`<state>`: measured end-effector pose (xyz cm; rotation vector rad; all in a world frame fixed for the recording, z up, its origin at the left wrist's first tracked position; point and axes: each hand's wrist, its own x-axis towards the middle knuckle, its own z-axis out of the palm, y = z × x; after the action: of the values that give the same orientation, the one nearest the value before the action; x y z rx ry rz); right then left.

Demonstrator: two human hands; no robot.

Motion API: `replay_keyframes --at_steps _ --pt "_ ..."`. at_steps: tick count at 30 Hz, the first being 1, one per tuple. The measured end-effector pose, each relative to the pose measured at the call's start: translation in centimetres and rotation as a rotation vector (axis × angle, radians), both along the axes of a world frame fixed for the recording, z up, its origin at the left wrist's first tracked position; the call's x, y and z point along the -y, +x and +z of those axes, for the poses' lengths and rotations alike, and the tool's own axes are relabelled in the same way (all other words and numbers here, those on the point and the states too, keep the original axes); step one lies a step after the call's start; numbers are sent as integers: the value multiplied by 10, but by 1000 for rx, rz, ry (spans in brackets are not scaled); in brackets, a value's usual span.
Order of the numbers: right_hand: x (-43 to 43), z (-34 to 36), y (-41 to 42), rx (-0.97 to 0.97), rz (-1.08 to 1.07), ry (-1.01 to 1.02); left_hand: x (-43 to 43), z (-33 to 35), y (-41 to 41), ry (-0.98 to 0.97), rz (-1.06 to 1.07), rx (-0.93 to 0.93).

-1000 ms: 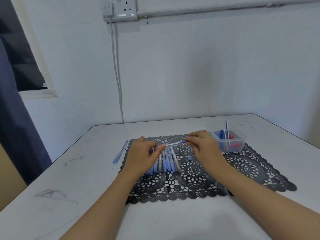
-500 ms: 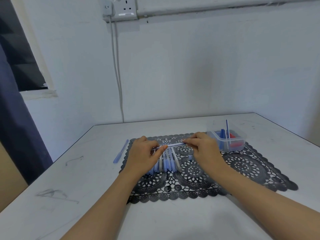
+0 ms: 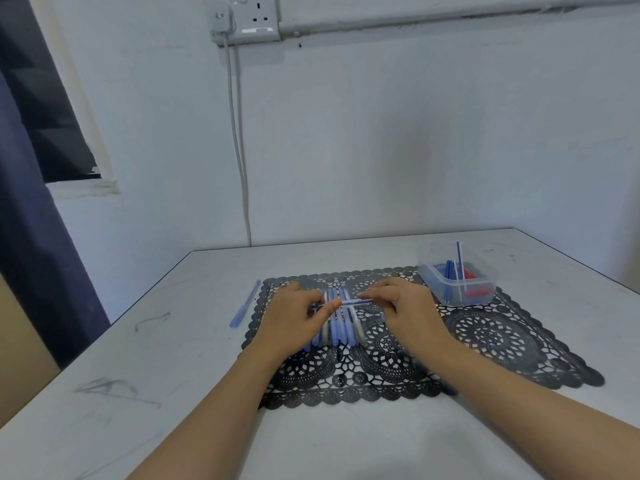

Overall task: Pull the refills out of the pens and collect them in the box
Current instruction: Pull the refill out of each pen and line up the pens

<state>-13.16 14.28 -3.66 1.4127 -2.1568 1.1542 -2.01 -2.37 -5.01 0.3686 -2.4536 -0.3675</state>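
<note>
Both hands hold one clear blue pen [image 3: 349, 302] crosswise above the mat. My left hand [image 3: 294, 318] grips its left end, and my right hand [image 3: 403, 308] pinches its right end. Beneath them a row of several blue pens [image 3: 337, 329] lies side by side on the black lace mat [image 3: 485, 341]. The clear plastic box [image 3: 483, 282] stands at the mat's far right corner, with blue refills and red pieces inside; one refill [image 3: 460, 258] sticks up above its rim.
A single blue pen part [image 3: 245, 308] lies on the white table [image 3: 156, 358] just left of the mat. The wall with a socket and a hanging cable rises behind the table. A dark curtain hangs at the left.
The hands stay on the same pen and have shifted only slightly; the gap between them looks a little smaller. The camera view has tilted a bit.
</note>
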Motion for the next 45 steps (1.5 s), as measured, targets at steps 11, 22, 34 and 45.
replay_keyframes --at_steps 11,22,34,45 --pt "-3 5 -6 169 -46 56 -1 6 3 55 38 -43" --pt "-7 3 -18 146 -130 456 5 5 6 76 52 -32" --pt "-7 10 -11 411 -83 32 3 1 2 67 35 -18" --pt "-1 7 -2 1043 173 -387 -14 7 3 23 73 7"
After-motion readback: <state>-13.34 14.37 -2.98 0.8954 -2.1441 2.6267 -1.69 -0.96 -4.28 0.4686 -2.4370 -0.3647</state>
